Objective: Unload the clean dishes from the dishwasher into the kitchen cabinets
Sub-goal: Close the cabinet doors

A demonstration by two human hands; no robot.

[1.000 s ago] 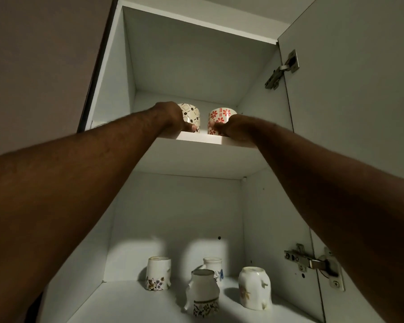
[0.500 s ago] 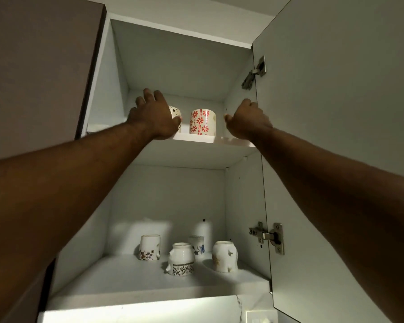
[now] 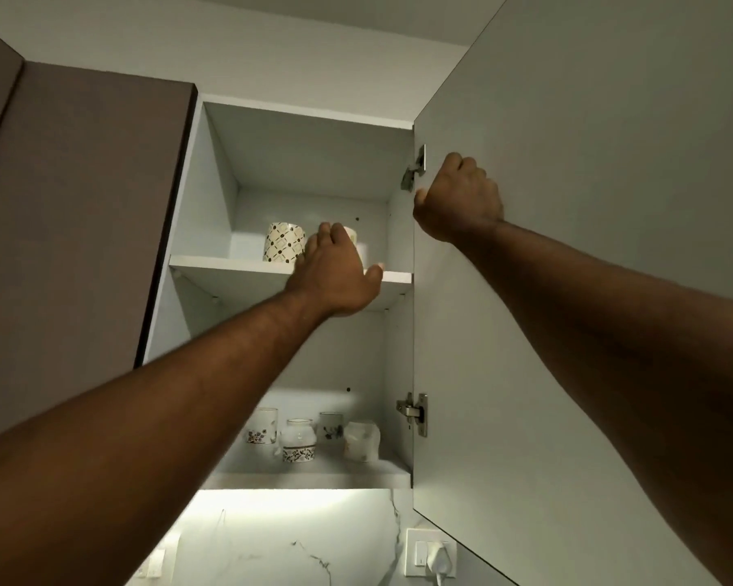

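Note:
Two cups stand upside down on the upper shelf of the open wall cabinet. The black-patterned cup is in full view. The red-flowered cup is almost hidden behind my left hand. That hand hovers in front of the shelf edge with fingers spread and nothing in it. My right hand is curled into a fist against the inner face of the open cabinet door, just beside the upper hinge. It holds no dish.
Several small decorated cups stand upside down on the lower shelf. A closed brown cabinet door lies to the left. Below the cabinet are a lit marble backsplash and a wall socket with a plug.
Both hands have let go of the cups on the upper shelf. My left hand slid right in front of the red-flowered cup; my right hand rose to the door. The view pulled back.

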